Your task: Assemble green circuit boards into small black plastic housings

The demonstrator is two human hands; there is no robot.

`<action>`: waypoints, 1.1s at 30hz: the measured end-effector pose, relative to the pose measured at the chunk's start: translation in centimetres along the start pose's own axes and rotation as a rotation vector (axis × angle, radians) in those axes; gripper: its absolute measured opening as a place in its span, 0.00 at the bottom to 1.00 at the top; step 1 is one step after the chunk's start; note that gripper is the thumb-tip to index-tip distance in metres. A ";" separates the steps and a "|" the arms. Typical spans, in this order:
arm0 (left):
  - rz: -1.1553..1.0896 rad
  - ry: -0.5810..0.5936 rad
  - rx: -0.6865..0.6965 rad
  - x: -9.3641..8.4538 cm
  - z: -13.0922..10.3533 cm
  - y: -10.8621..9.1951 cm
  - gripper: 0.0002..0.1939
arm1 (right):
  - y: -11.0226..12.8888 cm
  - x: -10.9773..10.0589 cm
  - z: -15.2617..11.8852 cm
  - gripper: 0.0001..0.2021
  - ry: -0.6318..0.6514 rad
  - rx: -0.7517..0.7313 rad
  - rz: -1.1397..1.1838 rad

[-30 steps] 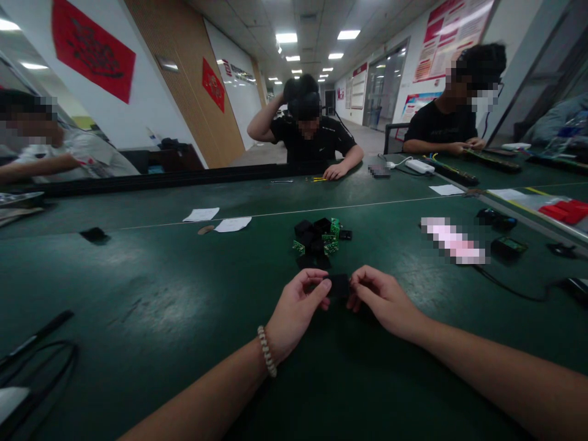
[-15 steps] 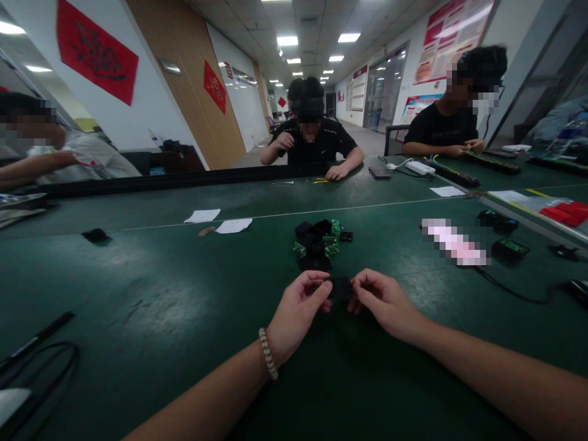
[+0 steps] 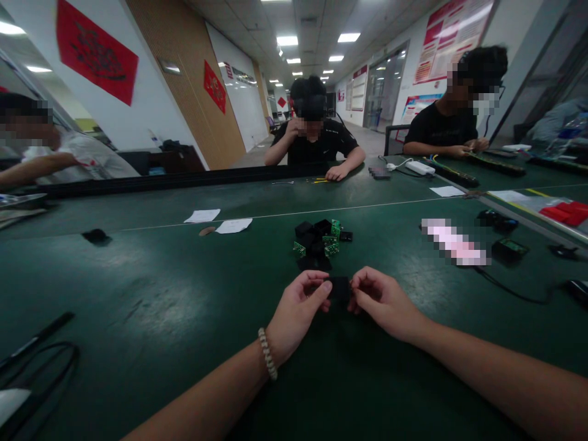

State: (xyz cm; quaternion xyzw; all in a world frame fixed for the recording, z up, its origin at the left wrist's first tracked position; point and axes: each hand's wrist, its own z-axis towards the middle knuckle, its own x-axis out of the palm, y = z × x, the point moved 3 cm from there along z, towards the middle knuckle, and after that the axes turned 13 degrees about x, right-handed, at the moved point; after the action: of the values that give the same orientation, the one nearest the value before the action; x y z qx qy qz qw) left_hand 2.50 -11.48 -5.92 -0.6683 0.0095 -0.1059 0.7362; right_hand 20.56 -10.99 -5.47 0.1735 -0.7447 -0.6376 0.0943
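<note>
Between my hands is a small black plastic box [image 3: 340,288], held just above the green table. My left hand [image 3: 301,306], with a beaded bracelet at the wrist, grips the box's left side between thumb and fingers. At the opposite edge, my right hand [image 3: 379,303] has its thumb and fingertips pinched together against the box. Whether a smaller part sits in that pinch is hidden. Just beyond my hands lies a pile of black plastic housings [image 3: 315,236], with green circuit boards [image 3: 331,245] among them.
White papers [image 3: 234,226] lie left of the pile. A pixelated pink device [image 3: 454,242] with a cable and black parts [image 3: 509,248] are at right. Dark cables [image 3: 41,343] lie near left. Co-workers sit opposite, left and right; a power strip [image 3: 419,167] is across the table.
My hands and the black box stay nearly in place, with only a slight shift of the right fingers. The person opposite has raised a hand closer to the head.
</note>
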 end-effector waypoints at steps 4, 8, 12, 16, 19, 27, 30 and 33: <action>0.005 -0.007 -0.004 0.0 -0.1 0.0 0.15 | 0.2 0.0 0.0 0.04 -0.011 -0.008 -0.024; 0.010 -0.004 -0.009 0.1 -0.2 -0.2 0.16 | 0.1 -0.1 0.0 0.04 -0.001 -0.018 -0.007; 0.022 0.005 -0.018 0.1 -0.3 -0.5 0.20 | -0.1 -0.1 0.2 0.06 0.012 -0.010 0.025; 0.018 0.012 -0.007 0.2 -0.3 -0.7 0.20 | -0.2 -0.1 0.2 0.09 0.011 0.019 0.073; 0.009 0.009 0.004 0.2 -0.3 -0.7 0.20 | -0.1 -0.1 0.2 0.11 0.009 0.018 0.103; -0.064 -0.037 -0.003 0.4 -0.3 -0.7 0.21 | 0.1 -0.1 0.0 0.17 -0.029 0.007 0.064; -0.075 -0.052 0.011 0.5 -0.3 -0.7 0.19 | 0.1 0.0 -0.1 0.17 -0.031 0.016 0.050; -0.088 -0.039 0.023 0.5 -0.3 -0.8 0.17 | 0.0 0.0 -0.1 0.18 -0.038 0.015 0.042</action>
State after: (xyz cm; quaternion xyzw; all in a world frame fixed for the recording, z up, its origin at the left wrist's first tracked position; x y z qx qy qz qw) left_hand 2.85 -11.98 -5.07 -0.6615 -0.0355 -0.1254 0.7386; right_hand 20.63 -11.05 -5.41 0.1464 -0.7546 -0.6330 0.0923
